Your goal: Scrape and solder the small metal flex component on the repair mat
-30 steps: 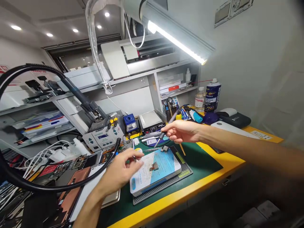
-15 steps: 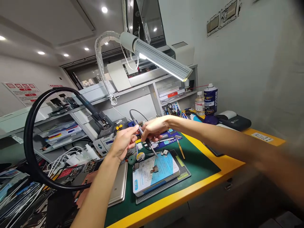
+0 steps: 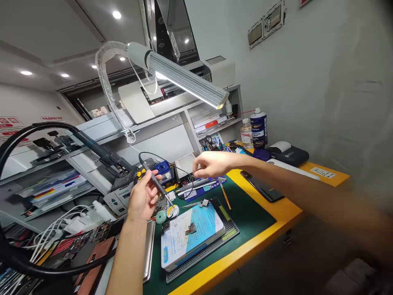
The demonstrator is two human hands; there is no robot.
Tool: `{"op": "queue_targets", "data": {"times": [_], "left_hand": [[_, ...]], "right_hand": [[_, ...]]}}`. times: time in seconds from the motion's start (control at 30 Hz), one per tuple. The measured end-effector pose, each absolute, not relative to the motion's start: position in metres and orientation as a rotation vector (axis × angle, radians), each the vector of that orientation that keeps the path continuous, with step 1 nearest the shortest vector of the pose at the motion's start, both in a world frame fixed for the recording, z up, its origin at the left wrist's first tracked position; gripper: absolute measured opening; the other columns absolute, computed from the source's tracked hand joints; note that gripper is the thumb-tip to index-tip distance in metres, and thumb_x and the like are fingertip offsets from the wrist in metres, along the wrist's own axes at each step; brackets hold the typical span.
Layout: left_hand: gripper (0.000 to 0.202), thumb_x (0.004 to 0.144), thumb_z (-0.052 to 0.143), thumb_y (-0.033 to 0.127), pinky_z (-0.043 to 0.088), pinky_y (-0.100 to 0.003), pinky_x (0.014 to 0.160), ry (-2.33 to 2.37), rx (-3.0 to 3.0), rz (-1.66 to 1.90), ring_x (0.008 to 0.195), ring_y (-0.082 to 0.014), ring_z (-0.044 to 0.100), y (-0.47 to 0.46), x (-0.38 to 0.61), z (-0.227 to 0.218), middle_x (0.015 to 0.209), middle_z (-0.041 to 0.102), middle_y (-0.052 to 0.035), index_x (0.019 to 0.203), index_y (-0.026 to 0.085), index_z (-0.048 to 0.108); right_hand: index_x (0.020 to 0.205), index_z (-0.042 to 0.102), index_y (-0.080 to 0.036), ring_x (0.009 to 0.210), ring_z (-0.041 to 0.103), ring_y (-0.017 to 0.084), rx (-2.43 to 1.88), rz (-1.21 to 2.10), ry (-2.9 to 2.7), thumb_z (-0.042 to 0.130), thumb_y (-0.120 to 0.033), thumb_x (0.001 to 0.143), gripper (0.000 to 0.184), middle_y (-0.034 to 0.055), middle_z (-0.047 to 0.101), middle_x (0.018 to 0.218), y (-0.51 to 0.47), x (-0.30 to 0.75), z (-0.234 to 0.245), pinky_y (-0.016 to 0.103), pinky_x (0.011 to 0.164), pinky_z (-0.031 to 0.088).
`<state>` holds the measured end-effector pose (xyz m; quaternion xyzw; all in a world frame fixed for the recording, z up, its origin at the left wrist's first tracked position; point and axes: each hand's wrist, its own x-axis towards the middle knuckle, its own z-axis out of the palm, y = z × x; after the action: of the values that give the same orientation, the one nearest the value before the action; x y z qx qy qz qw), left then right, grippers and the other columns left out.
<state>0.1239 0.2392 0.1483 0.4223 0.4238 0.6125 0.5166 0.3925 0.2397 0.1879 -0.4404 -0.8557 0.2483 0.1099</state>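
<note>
My left hand [image 3: 143, 196] is closed around a soldering iron [image 3: 157, 186], whose tip points down toward a small round tin [image 3: 172, 211] on the green mat [image 3: 248, 213]. The iron's black cord loops back to the blue station [image 3: 162, 168]. My right hand [image 3: 211, 164] reaches out over the tools at the back of the mat, fingers curled downward near a dark pen-like tool [image 3: 196, 183]; I cannot make out anything in it. In front lies a blue and white pad [image 3: 190, 233] with a small board part [image 3: 192, 228] on it.
A lamp bar [image 3: 184, 80] hangs over the bench. A black hose [image 3: 37, 131] arcs at the left above phones and cables. A dark phone [image 3: 260, 186] lies on the yellow table edge [image 3: 245, 250]. Bottles [image 3: 258, 128] and a black box [image 3: 288, 155] stand at the back right.
The soldering iron has passed from my right hand to my left. My right hand has moved away to the right and back; the view has shifted to the right.
</note>
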Motion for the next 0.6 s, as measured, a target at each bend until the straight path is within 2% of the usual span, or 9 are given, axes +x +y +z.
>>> {"op": "queue_targets", "data": {"times": [0.1,0.2,0.33,0.47,0.6], "left_hand": [[0.024,0.107,0.055,0.034,0.023,-0.012,0.029,1.006,0.98,1.455,0.037,0.0002,0.035,0.245,0.12,0.144,0.077,0.065,0.0036,0.114,0.013,0.065],[0.022,0.109,0.05,0.026,0.027,-0.012,0.029,0.968,0.968,1.442,0.037,-0.0013,0.04,0.244,0.115,0.14,0.077,0.067,0.0023,0.117,0.012,0.065],[0.024,0.104,0.047,0.013,0.034,-0.012,0.029,0.917,0.958,1.416,0.043,-0.0043,0.05,0.239,0.113,0.133,0.083,0.07,-0.003,0.117,0.011,0.066],[0.022,0.099,0.053,0.011,0.037,-0.013,0.029,0.89,0.941,1.363,0.045,-0.0055,0.051,0.237,0.12,0.123,0.086,0.071,-0.0058,0.115,0.011,0.068],[0.022,0.097,0.055,0.01,0.037,-0.013,0.03,0.88,0.916,1.337,0.044,-0.0049,0.049,0.237,0.124,0.117,0.086,0.07,-0.0056,0.114,0.01,0.069]], "right_hand": [[0.119,0.069,-0.016,0.106,0.069,0.024,-1.571,0.48,-2.439,0.067,-0.039,0.102,0.029,0.0085,0.07,0.121,0.23,0.434,0.168,0.044,0.092,0.059],[0.12,0.068,-0.016,0.102,0.07,0.023,-1.856,0.346,-2.349,0.066,-0.039,0.102,0.03,0.0082,0.07,0.12,0.223,0.465,0.142,0.044,0.09,0.06],[0.122,0.067,-0.015,0.103,0.07,0.023,-2.185,0.18,-2.154,0.065,-0.042,0.102,0.033,0.0096,0.07,0.119,0.206,0.49,0.105,0.044,0.09,0.059],[0.121,0.067,-0.016,0.107,0.069,0.025,-2.449,0.137,-1.987,0.063,-0.048,0.102,0.038,0.01,0.07,0.121,0.181,0.5,0.072,0.047,0.093,0.058],[0.121,0.068,-0.016,0.11,0.068,0.025,-2.561,0.179,-1.867,0.064,-0.047,0.102,0.037,0.0103,0.069,0.123,0.169,0.5,0.061,0.048,0.095,0.057]]}}
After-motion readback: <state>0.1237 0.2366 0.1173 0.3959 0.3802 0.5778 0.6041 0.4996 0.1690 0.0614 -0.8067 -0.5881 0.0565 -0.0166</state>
